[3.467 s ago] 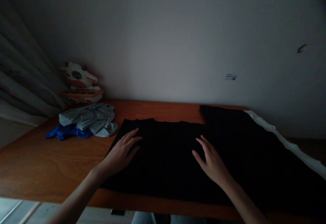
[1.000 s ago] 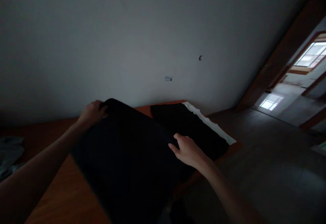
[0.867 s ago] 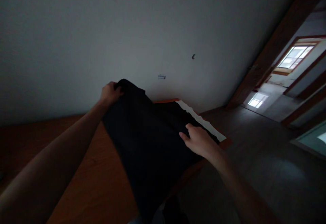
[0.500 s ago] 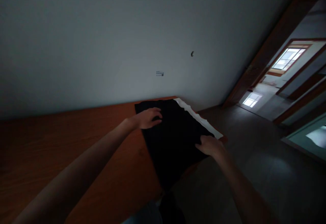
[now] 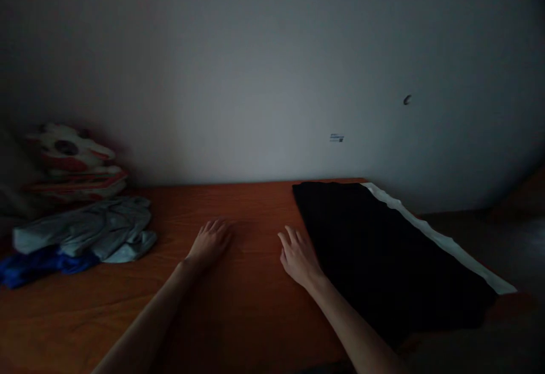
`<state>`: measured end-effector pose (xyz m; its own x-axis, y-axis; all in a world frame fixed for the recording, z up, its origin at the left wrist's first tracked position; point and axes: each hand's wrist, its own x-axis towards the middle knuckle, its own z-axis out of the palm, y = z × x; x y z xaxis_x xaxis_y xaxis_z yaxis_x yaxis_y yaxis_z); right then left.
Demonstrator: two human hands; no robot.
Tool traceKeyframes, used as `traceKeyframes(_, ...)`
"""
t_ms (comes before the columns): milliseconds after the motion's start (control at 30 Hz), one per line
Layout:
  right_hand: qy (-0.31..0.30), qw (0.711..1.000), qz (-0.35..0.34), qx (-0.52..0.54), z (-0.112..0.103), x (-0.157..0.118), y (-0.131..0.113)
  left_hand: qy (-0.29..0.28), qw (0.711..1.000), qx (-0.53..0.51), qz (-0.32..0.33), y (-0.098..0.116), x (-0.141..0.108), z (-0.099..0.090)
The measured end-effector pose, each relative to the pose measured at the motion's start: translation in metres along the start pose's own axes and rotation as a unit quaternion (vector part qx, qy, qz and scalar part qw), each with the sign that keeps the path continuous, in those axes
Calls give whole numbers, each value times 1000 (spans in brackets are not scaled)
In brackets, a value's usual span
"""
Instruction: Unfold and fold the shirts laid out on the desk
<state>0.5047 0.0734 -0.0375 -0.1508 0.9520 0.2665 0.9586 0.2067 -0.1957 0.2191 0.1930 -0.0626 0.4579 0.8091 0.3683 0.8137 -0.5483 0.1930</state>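
Observation:
On the wooden table, a black cloth (image 5: 366, 249) lies spread flat at the right end, with a white strip (image 5: 434, 232) showing along its far right edge. Just left of the cloth is my right hand (image 5: 298, 255), fingers spread and holding nothing. My left hand (image 5: 210, 242) is over the middle of the table, palm down with fingers stretched out and nothing in them. At the left lies a crumpled pile of grey clothing (image 5: 110, 229), with a blue garment (image 5: 51, 265) partly under it.
Behind the grey clothing sits a white plush toy (image 5: 72, 147) with dark patches, on a stack of red and white items (image 5: 89, 185). The wooden table (image 5: 251, 306) runs along a pale wall (image 5: 238, 79), which bears a small printed label (image 5: 336, 138).
The view has swung left, bringing the clothing pile and plush toy into sight. Both hands have left the black cloth and moved left over the table.

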Motion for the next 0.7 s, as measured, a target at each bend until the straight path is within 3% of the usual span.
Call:
traceKeyframes(100,47,996,-43,67,31,31,-24,38,996,-5,-75,-14,-17,2)
traceKeyframes(200,76,992,-31,97,51,57,-35,63,993,-60,-79,-16,-22,4)
traceKeyframes(300,112,985,-9,130,66,71,-27,107,979,-151,-86,-18,-21,3)
traceKeyframes(400,182,950,30,253,79,75,-8,144,942,-260,-155,-19,-21,0)
traceKeyframes(467,226,904,93,350,86,75,5,176,895,-349,-214,-20,-21,-2)
traceKeyframes(500,240,884,126,382,89,76,10,196,856,-410,-246,-19,-20,-2)
traceKeyframes(567,256,856,166,418,92,76,16,240,748,-539,-303,-18,-17,-5)
traceKeyframes(633,256,847,168,435,92,76,17,275,644,-628,-339,-19,-15,-8)
traceKeyframes(700,247,848,154,444,92,76,15,302,585,-661,-361,-23,-14,-14)
